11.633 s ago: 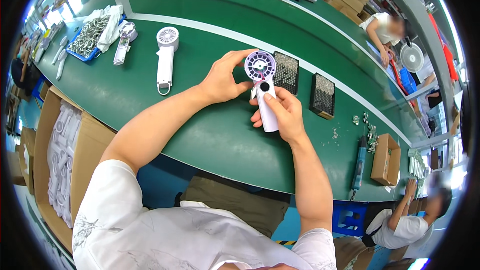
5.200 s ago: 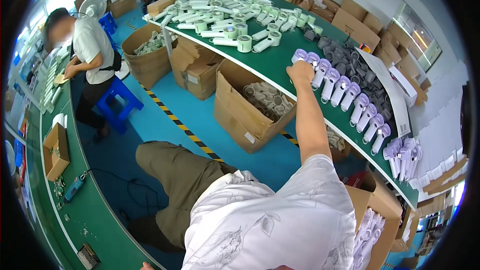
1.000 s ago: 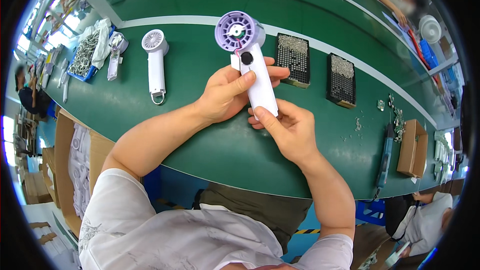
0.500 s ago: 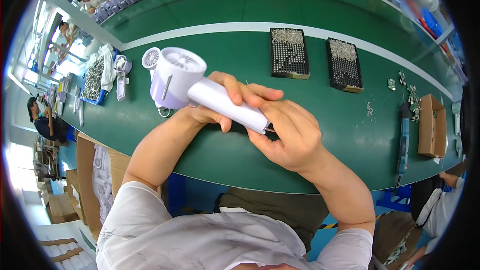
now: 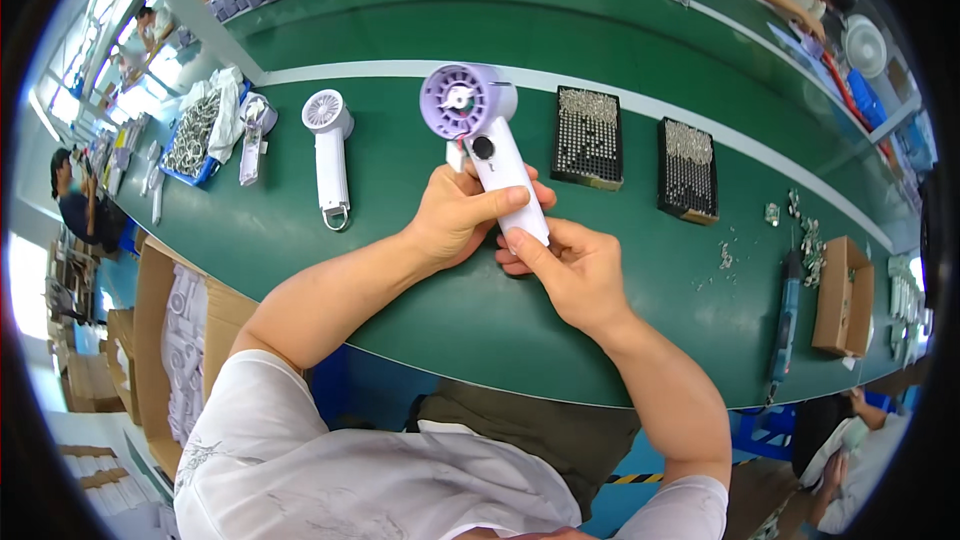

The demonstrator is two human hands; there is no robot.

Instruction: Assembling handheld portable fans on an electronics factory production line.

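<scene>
A handheld fan (image 5: 500,155) with a white handle and a purple round head is held over the green table, its head pointing away from me. The head's front is uncovered, showing inner parts and a bit of red wire. A dark round button sits on the handle. My left hand (image 5: 455,215) wraps the handle's middle, thumb on its face. My right hand (image 5: 575,265) pinches the handle's lower end between thumb and fingers. Left of them lies another fan (image 5: 332,160), with its grille on and a metal ring at its base.
Two black trays (image 5: 587,137) (image 5: 688,171) of small metal screws stand right of centre. A blue-green electric screwdriver (image 5: 786,325) and a cardboard box (image 5: 843,295) lie far right. A blue bin of metal rings (image 5: 192,145) stands left, near another fan part (image 5: 252,140). People work around the tables.
The held fan has been turned from its back to its button face and swung upright, its head moving right. My left hand now grips the handle from the side. The lying fan is uncovered.
</scene>
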